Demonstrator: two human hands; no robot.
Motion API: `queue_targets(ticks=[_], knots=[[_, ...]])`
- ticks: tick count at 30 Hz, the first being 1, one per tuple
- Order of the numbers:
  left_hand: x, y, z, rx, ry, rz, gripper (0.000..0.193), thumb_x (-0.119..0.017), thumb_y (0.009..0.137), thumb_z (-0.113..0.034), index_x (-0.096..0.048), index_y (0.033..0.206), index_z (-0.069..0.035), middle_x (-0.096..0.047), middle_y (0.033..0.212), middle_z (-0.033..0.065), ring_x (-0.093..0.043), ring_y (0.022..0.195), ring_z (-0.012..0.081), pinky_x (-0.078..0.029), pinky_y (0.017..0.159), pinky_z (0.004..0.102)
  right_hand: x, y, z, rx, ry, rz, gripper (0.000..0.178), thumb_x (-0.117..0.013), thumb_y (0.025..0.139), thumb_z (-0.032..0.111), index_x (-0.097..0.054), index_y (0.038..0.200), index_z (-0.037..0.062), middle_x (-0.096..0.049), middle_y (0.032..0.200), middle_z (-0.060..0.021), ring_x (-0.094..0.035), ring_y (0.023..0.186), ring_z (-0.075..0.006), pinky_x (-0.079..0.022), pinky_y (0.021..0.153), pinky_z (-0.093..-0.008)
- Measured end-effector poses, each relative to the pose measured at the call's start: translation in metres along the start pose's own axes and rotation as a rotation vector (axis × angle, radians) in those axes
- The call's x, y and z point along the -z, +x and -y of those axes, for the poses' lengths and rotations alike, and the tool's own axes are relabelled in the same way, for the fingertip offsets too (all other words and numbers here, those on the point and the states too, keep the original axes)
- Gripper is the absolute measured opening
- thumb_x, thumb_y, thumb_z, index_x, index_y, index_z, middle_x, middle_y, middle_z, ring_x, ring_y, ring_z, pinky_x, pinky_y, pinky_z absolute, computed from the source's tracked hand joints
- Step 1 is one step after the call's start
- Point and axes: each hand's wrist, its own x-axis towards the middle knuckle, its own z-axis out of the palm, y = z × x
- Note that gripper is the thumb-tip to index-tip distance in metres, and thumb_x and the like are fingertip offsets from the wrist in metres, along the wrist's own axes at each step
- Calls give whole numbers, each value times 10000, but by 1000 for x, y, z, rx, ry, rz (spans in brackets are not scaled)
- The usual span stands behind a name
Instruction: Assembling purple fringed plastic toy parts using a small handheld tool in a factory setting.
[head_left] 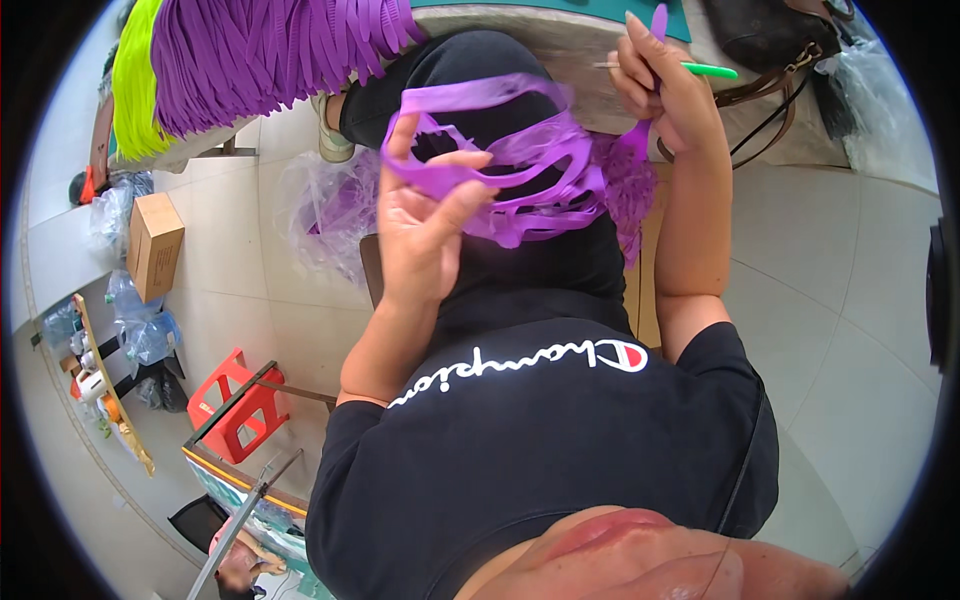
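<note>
My left hand is closed around a looped purple rubbery strip, with the index finger through the loop and the thumb bent in. The strip belongs to a tangle of thin purple webbing above my lap, partly blurred. In my right hand, raised at the table edge, is a slim green-handled tool with a thin pointed metal tip facing left. A narrow purple strap sticks up between the same fingers. More purple webbing hangs below that hand.
On the table, far left, lie heaped purple straps beside lime-green ones. A dark bag rests far right near a green mat. Floor items include a plastic bag, cardboard box and red stool. Another person sits lower left.
</note>
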Motion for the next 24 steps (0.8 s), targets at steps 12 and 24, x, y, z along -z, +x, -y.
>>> queue_targets(ticks=[12,24], knots=[[2,-9,-17,-249,241,-123,601,-653,852,26,-338,1362,-14,-674,954,175,-673,816,191,-566,768,317,-49,-19,-31,206,-519,191,257,-689,859,117,-473,749,30,-628,841,-45,-514,771,-73,-440,672,-232],[-5,-32,-34,-357,429,-6,777,-660,838,59,-196,1454,-34,-684,904,133,-652,864,144,-488,813,232,-50,-4,-32,129,-282,485,350,-668,878,130,-373,696,77,-550,685,-21,-550,667,-88,-431,611,-235]])
